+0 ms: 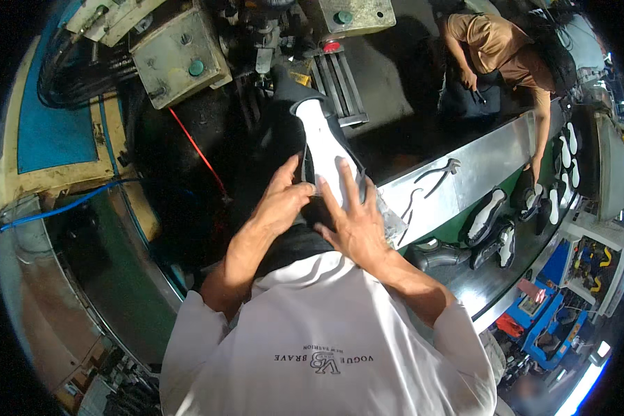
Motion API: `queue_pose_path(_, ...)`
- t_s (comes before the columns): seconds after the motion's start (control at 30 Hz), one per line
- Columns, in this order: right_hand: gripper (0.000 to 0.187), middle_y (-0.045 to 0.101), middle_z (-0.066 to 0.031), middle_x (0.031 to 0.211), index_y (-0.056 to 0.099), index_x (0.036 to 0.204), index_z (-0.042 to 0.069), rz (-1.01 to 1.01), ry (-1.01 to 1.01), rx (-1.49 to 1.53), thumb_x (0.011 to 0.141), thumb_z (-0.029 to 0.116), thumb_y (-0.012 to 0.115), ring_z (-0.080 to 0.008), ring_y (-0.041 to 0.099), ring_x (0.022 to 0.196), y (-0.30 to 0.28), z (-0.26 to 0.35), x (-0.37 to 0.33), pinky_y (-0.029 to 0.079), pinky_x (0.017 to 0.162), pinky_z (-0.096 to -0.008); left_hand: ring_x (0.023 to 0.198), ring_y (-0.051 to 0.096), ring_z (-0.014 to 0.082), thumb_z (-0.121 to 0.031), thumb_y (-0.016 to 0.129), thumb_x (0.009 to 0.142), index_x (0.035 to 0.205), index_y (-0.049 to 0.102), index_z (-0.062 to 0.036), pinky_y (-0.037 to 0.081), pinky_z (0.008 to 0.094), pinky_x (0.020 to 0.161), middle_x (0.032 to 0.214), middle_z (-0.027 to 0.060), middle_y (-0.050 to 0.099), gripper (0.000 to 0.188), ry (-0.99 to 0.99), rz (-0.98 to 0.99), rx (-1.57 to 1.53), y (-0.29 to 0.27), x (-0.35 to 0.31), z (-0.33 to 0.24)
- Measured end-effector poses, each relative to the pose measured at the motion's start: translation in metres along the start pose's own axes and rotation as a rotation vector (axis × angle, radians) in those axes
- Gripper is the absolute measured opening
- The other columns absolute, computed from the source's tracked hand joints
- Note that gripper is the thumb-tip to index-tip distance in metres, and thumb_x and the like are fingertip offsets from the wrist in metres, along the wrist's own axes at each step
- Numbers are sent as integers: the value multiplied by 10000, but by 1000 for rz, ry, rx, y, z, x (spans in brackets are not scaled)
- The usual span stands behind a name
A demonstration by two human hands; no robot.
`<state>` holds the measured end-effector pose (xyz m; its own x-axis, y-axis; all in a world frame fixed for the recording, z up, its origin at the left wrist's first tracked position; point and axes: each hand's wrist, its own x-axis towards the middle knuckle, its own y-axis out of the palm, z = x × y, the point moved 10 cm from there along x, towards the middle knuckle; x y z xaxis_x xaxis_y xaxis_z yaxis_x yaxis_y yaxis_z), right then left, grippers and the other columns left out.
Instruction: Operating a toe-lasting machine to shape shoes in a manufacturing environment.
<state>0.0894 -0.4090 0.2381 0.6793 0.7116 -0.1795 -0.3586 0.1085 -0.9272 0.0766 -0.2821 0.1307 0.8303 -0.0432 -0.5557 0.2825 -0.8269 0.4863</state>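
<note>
A black shoe upper [308,170] on its last lies sole-up in front of me, its white insole [320,142] facing upward. Its far end reaches the machine's dark fixture, and the near end points toward my body. My left hand [277,202] is at the left edge of the upper, thumb and fingers closing on that edge. Across the near part of the insole rests my right hand [357,218], fingers spread and lying flat. The underside of the shoe is hidden.
Pincers [442,177] lie on a metal ledge [482,158] at right. Behind it, a green conveyor [464,208] carries several black shoes [489,216] and white insoles [555,206]. A co-worker [496,48] reaches onto it. Machine boxes with green buttons [180,59] stand ahead; a blue hose [62,202] runs left.
</note>
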Motion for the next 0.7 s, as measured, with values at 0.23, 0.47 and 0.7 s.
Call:
queue_pose_path(0.23, 755, 72, -365, 1759, 565, 1595, 285, -163, -115, 112, 892, 294, 840, -549, 580, 1179, -7, -22, 5, 587, 994, -576, 1287, 627, 284, -239, 721, 1059, 1628, 444, 22, 446, 408, 1154, 1526, 102, 578, 685, 439, -384, 492, -35, 43, -92)
queue_pose_path(0.47, 701, 121, -349, 1755, 642, 1528, 303, -125, -159, 118, 862, 286, 859, -548, 554, 1211, -4, -12, 5, 569, 999, -589, 1046, 683, 150, -101, 631, 1062, 1232, 791, -3, 516, 326, 971, 1155, 65, 783, 254, 557, -244, 369, -47, 102, -100)
queue_pose_path(0.7, 656, 171, -348, 1740, 677, 1498, 274, -148, -161, 209, 863, 283, 843, -542, 584, 1137, -18, -29, 21, 589, 967, -576, 1113, 683, 200, -166, 597, 1118, 1323, 733, 12, 507, 353, 1020, 1251, 96, 775, 303, 598, -294, 689, -50, 118, -119)
